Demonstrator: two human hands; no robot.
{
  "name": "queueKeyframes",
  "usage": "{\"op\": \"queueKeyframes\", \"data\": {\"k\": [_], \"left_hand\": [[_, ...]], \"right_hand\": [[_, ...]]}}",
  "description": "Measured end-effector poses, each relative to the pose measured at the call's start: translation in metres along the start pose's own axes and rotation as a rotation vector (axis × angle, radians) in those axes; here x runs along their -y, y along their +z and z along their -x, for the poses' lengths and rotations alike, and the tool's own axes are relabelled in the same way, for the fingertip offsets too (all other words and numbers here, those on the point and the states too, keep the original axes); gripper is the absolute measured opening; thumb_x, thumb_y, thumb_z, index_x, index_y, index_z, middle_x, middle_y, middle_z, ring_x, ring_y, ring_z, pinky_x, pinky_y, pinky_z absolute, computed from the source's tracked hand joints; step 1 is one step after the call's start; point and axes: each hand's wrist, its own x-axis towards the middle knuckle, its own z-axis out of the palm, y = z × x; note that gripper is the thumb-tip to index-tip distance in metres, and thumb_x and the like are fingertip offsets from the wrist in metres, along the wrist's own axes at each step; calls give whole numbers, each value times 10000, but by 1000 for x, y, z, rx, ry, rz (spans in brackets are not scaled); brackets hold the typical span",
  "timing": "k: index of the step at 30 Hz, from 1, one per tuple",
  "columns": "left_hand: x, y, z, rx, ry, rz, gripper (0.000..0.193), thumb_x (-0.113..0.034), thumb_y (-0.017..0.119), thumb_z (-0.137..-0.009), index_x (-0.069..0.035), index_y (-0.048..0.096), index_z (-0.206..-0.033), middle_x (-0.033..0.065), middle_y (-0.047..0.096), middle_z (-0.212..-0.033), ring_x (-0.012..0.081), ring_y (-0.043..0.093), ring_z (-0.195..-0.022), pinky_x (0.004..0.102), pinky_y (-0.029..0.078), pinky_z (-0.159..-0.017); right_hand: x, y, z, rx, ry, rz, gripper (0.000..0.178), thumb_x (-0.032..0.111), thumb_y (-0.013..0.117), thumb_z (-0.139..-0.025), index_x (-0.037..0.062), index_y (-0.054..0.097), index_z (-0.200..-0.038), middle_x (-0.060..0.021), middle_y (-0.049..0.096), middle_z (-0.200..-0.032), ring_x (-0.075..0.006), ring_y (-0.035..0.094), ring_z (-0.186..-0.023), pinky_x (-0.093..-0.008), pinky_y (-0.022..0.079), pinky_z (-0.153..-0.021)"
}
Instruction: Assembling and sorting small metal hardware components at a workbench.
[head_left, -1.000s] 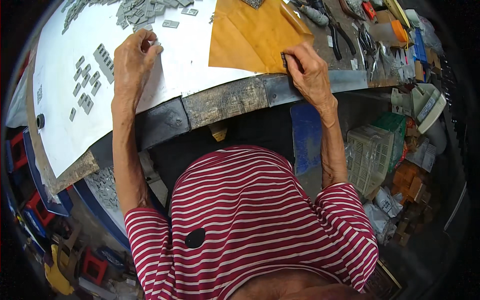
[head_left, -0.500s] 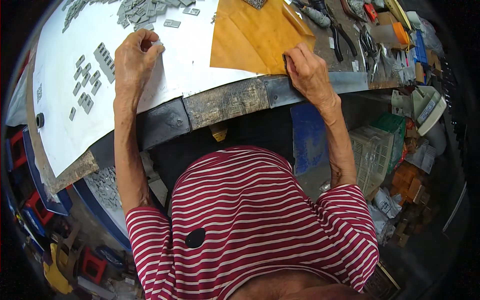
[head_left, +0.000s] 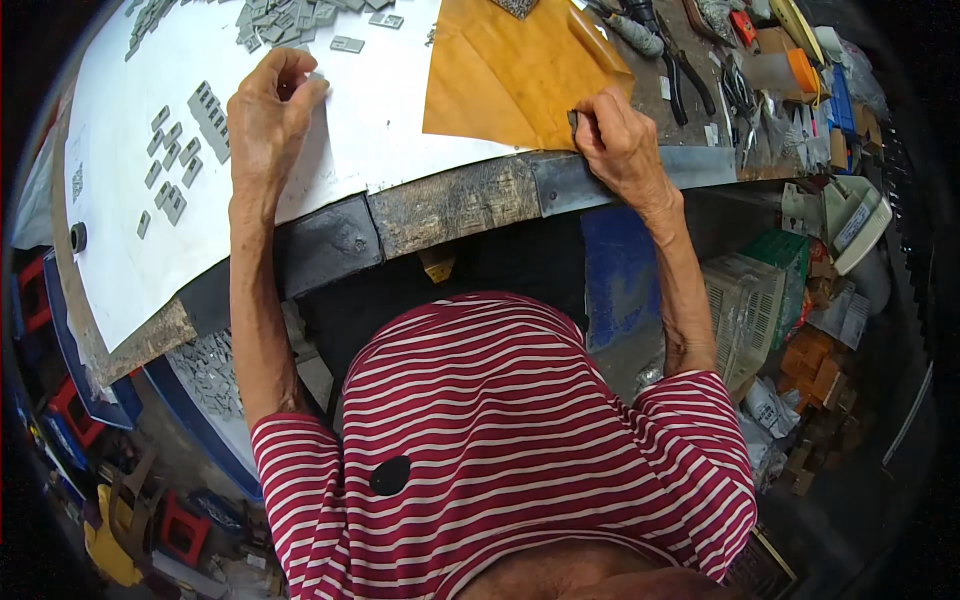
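Grey rectangular pieces (head_left: pixel 190 152) lie spread across the white sheet (head_left: pixel 350 130) at left of frame, more heaped along the top! Up at upper left, the left hand (head_left: pixel 270 120) curls thumb and fingers together, grip impossible to tell; at upper right, the right hand (head_left: pixel 622 145) pinches a small dark block (head_left: pixel 573 119) by the amber sheet's (head_left: pixel 500 80) lower edge.

Small grey piece (head_left: pixel 317 76), mostly hidden, showing at tips of left hand (head_left: pixel 268 115) over white sheet (head_left: pixel 370 110); small dark blocky piece (head_left: pixel 574 118) protruding from right hand's (head_left: pixel 622 140) pinch beside orange-yellow sheet (head_left: pixel 500 80).
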Motion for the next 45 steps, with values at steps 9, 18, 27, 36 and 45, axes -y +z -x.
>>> {"op": "queueKeyframes", "data": {"k": [9,18,27,36,45], "left_hand": [[-21,-5,-1,156,-99,481,179,-116,624,-791,-22,620,-943,43,618,-720,102,571,-633,227,452,-591],[-16,9,1,240,-171,735,160,-115,609,-799,28,577,-863,83,624,-668,101,581,-545,192,455,-512],[-19,16,10,249,-231,775,164,-151,554,-838,-2,528,-901,132,633,-706,107,576,-516,218,461,-481],[-15,15,8,245,-238,835,160,-129,527,-848,6,517,-933,150,626,-723,116,584,-543,210,475,-532],[-18,15,9,298,-184,866,195,-147,527,-857,13,517,-968,145,625,-745,122,593,-594,212,481,-565]], "right_hand": [[-6,-5,1,10,462,-428,103,76,556,-806,-27,551,-794,-41,540,-648,-107,520,-561,-239,432,-516],[16,-12,-33,-48,800,-1439,111,62,581,-805,-37,570,-853,-40,548,-688,-52,451,-528,-174,332,-420],[48,27,-72,99,790,-1896,87,14,546,-813,-57,554,-861,-114,576,-758,-85,486,-585,-181,366,-462],[72,44,-92,69,700,-1732,97,-1,564,-793,-61,553,-869,-111,576,-743,-75,491,-563,-169,374,-452],[83,48,-95,84,646,-1504,119,31,613,-769,-39,568,-854,-48,558,-609,-56,451,-443,-171,369,-399]]}}
